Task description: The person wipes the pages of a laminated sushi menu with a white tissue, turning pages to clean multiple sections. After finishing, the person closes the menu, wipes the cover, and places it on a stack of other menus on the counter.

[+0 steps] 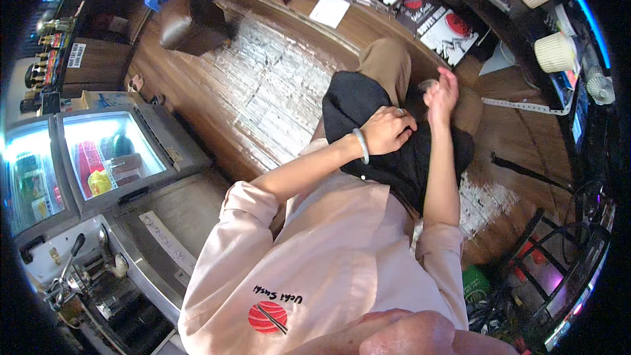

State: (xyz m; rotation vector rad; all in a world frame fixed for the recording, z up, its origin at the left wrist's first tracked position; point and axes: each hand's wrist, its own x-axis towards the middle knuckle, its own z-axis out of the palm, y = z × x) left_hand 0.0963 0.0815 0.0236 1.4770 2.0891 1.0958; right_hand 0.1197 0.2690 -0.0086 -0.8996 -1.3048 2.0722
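My left hand point(389, 130), with a ring and a pale bangle, lies on black cloth point(352, 101) across my lap. Its fingers are loosely bent and hold nothing that I can see. Raised just to the right is my right hand point(440, 96), its fingers curled and partly blurred. Whether anything is between those fingers is unclear. Below the cloth, a brown trouser leg point(387, 61) shows near the counter. My light pink shirt point(340, 246) bears an embroidered emblem.
Printed menus point(446, 32) and a white paper point(329, 10) lie on the wooden counter ahead. A brown padded stool point(190, 24) stands far left. Lit glass-lidded coolers point(113, 153) line the left side. A black rack point(540, 261) stands right, under ribbed white cups point(554, 52).
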